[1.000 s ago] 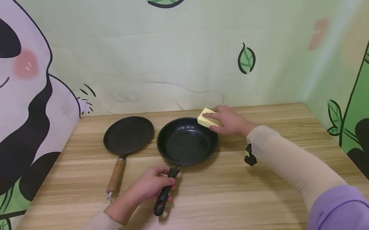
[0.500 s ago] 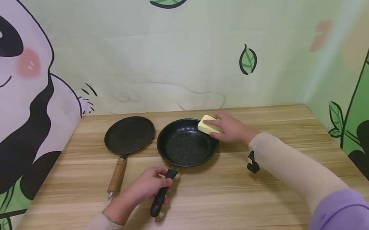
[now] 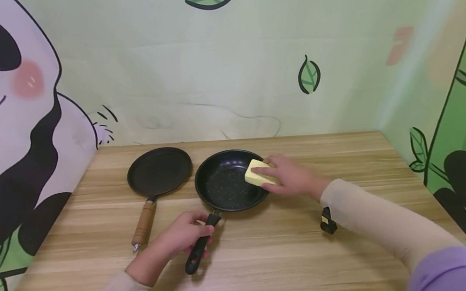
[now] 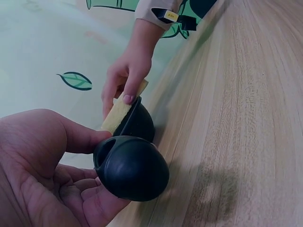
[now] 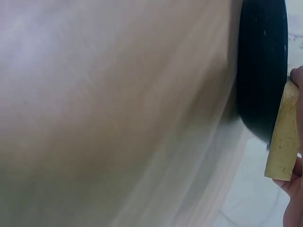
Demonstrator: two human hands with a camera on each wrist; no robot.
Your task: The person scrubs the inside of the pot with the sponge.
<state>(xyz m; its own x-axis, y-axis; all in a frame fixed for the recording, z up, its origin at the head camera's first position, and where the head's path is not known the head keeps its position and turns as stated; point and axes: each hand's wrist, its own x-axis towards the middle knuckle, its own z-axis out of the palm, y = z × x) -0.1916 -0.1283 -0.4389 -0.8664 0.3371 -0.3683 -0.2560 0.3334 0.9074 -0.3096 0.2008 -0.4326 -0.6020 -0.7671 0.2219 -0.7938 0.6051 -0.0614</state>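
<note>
A black frying pan point(image 3: 225, 185) with a speckled inside stands at the middle of the table. My left hand point(image 3: 188, 231) grips its black handle point(image 3: 196, 254), thumb on top; the handle's rounded end point(image 4: 135, 168) fills the front of the left wrist view. Between the fingers and thumb of my right hand point(image 3: 291, 175) is a pale yellow sponge point(image 3: 256, 173), held at the pan's right rim and overlapping the inside. In the right wrist view the sponge point(image 5: 285, 135) lies along the rim of the pan point(image 5: 262, 66), with only part of the hand showing at the edge.
Left of the frying pan lies a flat black griddle pan point(image 3: 159, 170) with a wooden handle point(image 3: 144, 222) pointing toward me. The wood-grain table point(image 3: 282, 265) ends at a wall point(image 3: 155, 77) printed with a panda, leaves and bamboo.
My right hand has moved the sponge along the pan's right rim, nearer to me and slightly inward. The left hand keeps its grip on the handle, which has swung slightly left.
</note>
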